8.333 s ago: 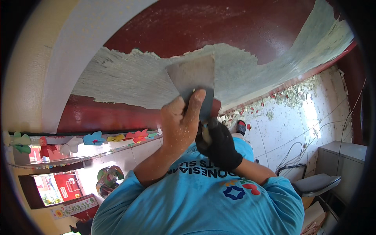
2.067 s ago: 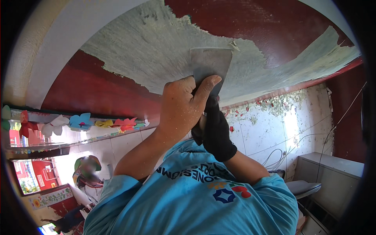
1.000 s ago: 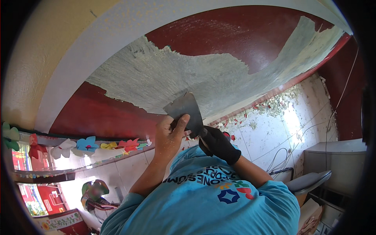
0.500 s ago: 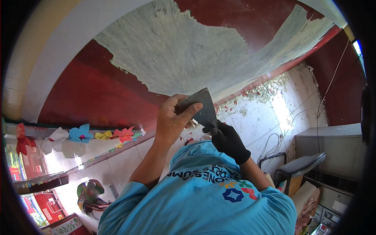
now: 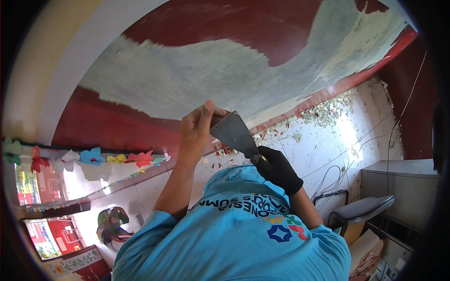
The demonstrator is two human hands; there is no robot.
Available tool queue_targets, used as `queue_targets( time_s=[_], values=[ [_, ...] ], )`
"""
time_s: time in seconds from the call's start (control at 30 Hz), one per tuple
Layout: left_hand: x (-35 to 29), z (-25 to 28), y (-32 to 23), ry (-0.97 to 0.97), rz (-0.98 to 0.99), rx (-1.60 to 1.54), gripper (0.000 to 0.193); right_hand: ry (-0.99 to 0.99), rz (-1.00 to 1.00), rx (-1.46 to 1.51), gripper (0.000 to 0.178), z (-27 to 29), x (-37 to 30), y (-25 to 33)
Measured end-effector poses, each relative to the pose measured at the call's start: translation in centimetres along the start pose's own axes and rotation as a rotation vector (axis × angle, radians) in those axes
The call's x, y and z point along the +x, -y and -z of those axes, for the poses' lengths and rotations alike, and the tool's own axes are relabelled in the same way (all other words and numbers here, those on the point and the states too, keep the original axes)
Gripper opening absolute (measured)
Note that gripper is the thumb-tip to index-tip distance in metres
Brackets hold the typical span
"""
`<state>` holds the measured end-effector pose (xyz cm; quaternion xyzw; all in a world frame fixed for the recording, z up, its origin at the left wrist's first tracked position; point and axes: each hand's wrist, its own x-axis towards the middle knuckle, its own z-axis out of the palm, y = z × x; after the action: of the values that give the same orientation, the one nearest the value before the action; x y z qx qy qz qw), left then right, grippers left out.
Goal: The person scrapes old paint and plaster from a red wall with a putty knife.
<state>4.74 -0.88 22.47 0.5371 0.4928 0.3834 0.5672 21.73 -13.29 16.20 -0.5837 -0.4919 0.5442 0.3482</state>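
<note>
Held before the wall (image 5: 110, 117), slanting up to the left: 1 scraper (image 5: 234, 136) with a flat, flared blade of dull dark-grey metal. Clamped round the handle: the black-gloved right hand (image 5: 276, 172). At the blade's left edge: the bare, dust-speckled left hand (image 5: 198, 124), thumb raised apart from the fingers; impossible to tell how firmly in contact. Behind, across the wall: glossy dark-red paint (image 5: 225, 23), broken by a wide, ragged-edged patch (image 5: 183, 77) of streaky matt grey. Strewn over smooth white floor tiles (image 5: 304, 159): crumbly flakes (image 5: 323, 114). Nearby: a creased blue shirt (image 5: 225, 248). Farther right: a padded chair (image 5: 363, 208) and a boxy grey cabinet (image 5: 403, 180).
</note>
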Motion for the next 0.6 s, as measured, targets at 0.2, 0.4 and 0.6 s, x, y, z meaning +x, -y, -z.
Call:
queue_targets(
  time_s=[0.2, 0.4, 0.6],
  values=[
    [0.6, -3.5, 1.6, 0.263, -0.050, 0.300, 0.022, 0.028, 0.032, 0.054, 0.039, 5.5, -0.6, -2.7],
    [1.8, -7.8, 1.0, 0.105, 0.169, 0.158, 0.020, 0.061, -0.035, 0.237, 0.039, 10.1, -0.8, -5.8],
    [3.0, -9.9, 4.9, 0.230, 0.058, 0.326, 0.024, 0.071, -0.101, 0.428, 0.039, 12.3, 0.0, -6.6]
  ],
)
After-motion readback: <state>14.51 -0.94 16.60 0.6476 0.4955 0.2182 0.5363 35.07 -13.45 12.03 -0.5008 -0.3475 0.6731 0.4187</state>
